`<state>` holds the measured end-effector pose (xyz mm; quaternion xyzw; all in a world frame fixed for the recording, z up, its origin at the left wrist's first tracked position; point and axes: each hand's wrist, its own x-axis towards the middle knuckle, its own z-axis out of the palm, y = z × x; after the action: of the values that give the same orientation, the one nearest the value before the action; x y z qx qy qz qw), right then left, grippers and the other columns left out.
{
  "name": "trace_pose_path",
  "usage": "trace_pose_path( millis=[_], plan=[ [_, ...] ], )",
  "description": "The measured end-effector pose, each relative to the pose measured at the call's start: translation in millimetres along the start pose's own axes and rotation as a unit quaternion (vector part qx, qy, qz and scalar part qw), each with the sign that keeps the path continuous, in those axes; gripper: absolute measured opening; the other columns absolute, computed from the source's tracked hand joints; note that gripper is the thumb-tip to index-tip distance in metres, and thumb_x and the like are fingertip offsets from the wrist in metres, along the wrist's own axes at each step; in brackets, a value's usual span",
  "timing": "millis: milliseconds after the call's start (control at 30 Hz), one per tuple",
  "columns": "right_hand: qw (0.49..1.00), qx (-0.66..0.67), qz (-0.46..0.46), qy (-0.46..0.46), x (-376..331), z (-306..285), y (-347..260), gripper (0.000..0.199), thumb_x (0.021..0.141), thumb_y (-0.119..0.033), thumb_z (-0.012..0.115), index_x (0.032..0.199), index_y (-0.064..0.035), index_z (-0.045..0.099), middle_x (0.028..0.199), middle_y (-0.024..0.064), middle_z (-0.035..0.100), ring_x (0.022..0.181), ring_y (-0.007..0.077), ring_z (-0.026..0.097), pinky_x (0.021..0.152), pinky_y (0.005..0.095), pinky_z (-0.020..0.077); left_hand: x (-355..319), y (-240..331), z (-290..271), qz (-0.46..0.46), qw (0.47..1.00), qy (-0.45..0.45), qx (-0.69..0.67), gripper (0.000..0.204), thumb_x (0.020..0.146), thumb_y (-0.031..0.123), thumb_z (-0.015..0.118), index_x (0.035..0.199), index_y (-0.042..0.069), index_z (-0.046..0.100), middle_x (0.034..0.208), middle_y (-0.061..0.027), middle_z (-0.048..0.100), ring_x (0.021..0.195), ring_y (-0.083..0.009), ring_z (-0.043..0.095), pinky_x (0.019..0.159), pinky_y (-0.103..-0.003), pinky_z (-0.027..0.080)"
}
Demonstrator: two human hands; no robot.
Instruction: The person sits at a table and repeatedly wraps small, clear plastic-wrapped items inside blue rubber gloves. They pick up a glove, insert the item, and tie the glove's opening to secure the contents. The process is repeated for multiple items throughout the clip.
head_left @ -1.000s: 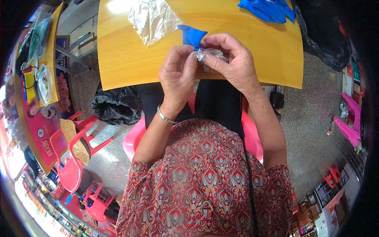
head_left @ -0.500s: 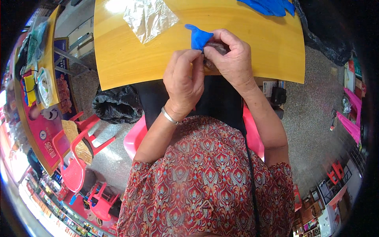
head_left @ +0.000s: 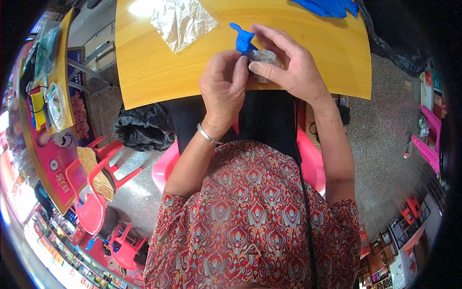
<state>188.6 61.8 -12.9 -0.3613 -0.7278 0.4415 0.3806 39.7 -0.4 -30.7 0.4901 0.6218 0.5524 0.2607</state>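
Observation:
A small, soft blue piece [head_left: 244, 40], perhaps rubber or cloth, stands up over the near part of the table with its tip bent left. Its gathered lower end is pinched between the thumb and fingers of my left hand [head_left: 222, 82]. Just right of the pinch, a crumpled clear plastic bag [head_left: 264, 59] bulges out; what is in it, if anything, I cannot make out. My right hand [head_left: 296, 65] curves around the bag's right side, thumb in front and fingers behind, spread apart and not closed on it.
On the yellow table [head_left: 163, 72] lies a flat clear plastic sheet [head_left: 183, 24] at the back left. More blue pieces [head_left: 329, 6] lie at the back right, beside black plastic [head_left: 394, 41]. A black bag [head_left: 144, 127] stands below the table's left front, near a red chair [head_left: 91, 212].
My right hand has let go of its pinch at the blue piece and spread its fingers, moving right. The blue piece has tipped up slightly, and the clear bag shows more.

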Motion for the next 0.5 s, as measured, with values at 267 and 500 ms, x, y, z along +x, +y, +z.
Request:
trace_pose_path(
  millis=[267,500],
  plan=[
    [0.977,-0.209,-0.041,0.006,-22,-9,-8,0.043,0.072,-0.016,0.076,0.11,-0.0025,0.062,0.095,0.0113,0.063,0.086,0.0265,0.06,0.076,0.0346,0.0491,0,-1,2,-0.041,0.998,-0.007,-0.055,0.011,0.085,0.005,0.067,0.093,0.0,0.063,0.077,-0.0066,0.065,0.066,-0.0094,0.06,0.061,-0.024,0.049],
    [0.975,0.079,0.032,0.204,-26,28,-9,0.027,0.077,-0.01,0.075,0.1,-0.0026,0.064,0.081,0.0088,0.063,0.072,0.0227,0.062,0.063,0.0303,0.0488,-9,7,1,-0.029,0.998,-0.038,-0.038,0.008,0.087,0.002,0.063,0.094,-0.002,0.061,0.08,-0.005,0.065,0.07,-0.0085,0.06,0.063,-0.023,0.05]
  ],
)
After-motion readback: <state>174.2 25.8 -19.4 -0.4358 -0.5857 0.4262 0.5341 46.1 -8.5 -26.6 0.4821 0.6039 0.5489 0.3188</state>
